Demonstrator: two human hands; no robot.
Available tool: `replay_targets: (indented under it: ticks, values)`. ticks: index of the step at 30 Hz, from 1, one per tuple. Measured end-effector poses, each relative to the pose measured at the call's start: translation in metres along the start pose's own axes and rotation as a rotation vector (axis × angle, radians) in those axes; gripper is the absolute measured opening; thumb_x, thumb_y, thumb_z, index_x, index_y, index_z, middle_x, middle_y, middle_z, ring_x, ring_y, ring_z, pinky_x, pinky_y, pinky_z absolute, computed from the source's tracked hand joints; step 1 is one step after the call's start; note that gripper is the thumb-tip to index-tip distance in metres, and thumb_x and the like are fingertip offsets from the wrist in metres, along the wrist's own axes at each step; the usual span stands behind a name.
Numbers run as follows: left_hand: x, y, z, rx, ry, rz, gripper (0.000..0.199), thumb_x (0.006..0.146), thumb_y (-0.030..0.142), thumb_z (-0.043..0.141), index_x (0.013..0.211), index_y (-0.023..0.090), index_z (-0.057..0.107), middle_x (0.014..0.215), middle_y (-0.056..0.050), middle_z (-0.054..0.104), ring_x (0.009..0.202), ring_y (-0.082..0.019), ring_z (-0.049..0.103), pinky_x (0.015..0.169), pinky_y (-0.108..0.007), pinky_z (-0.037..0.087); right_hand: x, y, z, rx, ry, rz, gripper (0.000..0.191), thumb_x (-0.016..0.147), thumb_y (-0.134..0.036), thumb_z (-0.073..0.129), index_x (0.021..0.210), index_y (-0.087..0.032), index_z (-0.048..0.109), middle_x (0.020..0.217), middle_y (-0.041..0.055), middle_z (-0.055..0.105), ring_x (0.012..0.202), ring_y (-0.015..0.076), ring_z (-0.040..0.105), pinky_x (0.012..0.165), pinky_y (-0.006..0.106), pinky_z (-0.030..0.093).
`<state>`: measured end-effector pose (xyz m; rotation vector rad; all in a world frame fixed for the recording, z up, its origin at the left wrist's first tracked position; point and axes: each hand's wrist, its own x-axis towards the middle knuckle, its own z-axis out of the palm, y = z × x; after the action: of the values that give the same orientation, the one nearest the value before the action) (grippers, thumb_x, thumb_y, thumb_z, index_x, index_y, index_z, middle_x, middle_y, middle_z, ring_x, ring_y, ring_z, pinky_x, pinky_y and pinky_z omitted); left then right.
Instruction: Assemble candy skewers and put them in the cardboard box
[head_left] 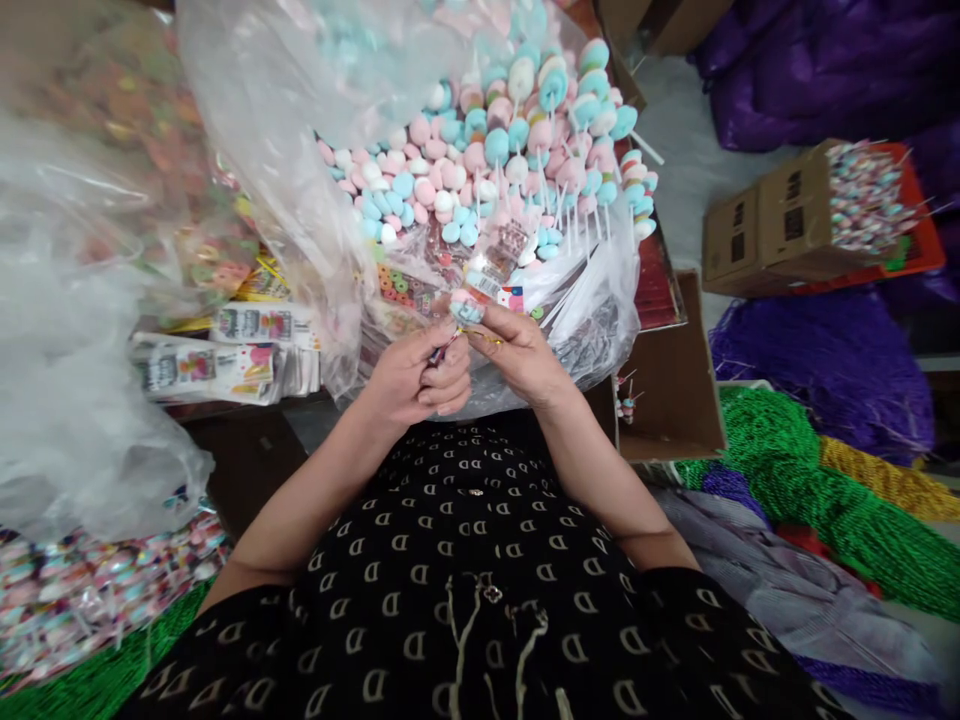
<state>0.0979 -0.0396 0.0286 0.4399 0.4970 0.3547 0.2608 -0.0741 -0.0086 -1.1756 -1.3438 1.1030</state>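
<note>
Marshmallow lollipop (466, 308) between the hands, left hand (416, 378) closed on stick, right hand (520, 352) pinching its head

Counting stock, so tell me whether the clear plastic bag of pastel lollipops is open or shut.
Open: the clear plastic bag is gathered back around its mouth, leaving most of the pastel lollipops uncovered.

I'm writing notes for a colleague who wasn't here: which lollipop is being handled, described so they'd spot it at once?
Start at the big clear plastic bag heaped with pink, white and blue lollipops. At its lower edge, just above the dark patterned top, two bare hands meet. Between the left hand and the right hand is the lollipop, the only one held in the fingers rather than lying in the heap.
</note>
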Motion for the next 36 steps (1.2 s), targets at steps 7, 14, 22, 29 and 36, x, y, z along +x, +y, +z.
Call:
replay_targets:
  ticks: [7,14,22,29,36]
  values:
    - [0.0,-0.005,-0.003,-0.023,-0.066,-0.018,0.059,0.109,0.044,0.033,0.057,0.02,0.049,0.042,0.009,0.012,0.028,-0.007,0.015,0.033,-0.019,0.035,0.004,0.0,-0.007,-0.013,0.016,0.016,0.049,0.087,-0.071,0.069,0.081,-0.023,0.074,0.083,0.0006,0.071,0.084,0.0183,0.066,0.086,0.036,0.057]
    - [0.007,-0.006,-0.006,-0.006,-0.015,0.049,0.052,0.109,0.044,0.041,0.066,0.018,0.058,0.043,0.011,0.015,0.029,-0.005,0.014,0.033,-0.017,0.035,0.003,0.0,0.005,-0.32,0.185,-0.05,0.035,0.1,-0.053,0.059,0.091,-0.022,0.074,0.085,0.0025,0.071,0.084,0.0185,0.065,0.084,0.033,0.055]
    - [0.004,-0.004,-0.008,-0.002,-0.06,-0.074,0.058,0.107,0.047,0.04,0.055,0.02,0.047,0.041,0.01,0.012,0.028,-0.007,0.015,0.032,-0.019,0.035,0.001,-0.001,-0.009,-0.125,-0.117,-0.023,0.043,0.099,-0.061,0.057,0.106,-0.024,0.078,0.1,0.0026,0.078,0.095,0.0193,0.07,0.092,0.037,0.058]
    - [0.005,-0.006,-0.007,0.024,-0.053,-0.094,0.06,0.109,0.044,0.033,0.056,0.02,0.048,0.041,0.01,0.009,0.029,-0.007,0.012,0.032,-0.018,0.036,0.005,0.005,-0.012,-0.014,-0.133,0.045,0.05,0.093,-0.068,0.062,0.096,-0.021,0.077,0.092,0.0031,0.077,0.094,0.0199,0.07,0.088,0.034,0.057]
    - [0.009,-0.004,-0.009,0.007,0.0,-0.025,0.063,0.111,0.04,0.026,0.061,0.019,0.057,0.041,0.01,0.009,0.029,-0.007,0.01,0.031,-0.017,0.035,0.006,0.007,-0.008,-0.112,-0.02,-0.023,0.052,0.092,-0.071,0.06,0.099,-0.023,0.076,0.093,0.0018,0.073,0.092,0.0183,0.067,0.089,0.034,0.055]
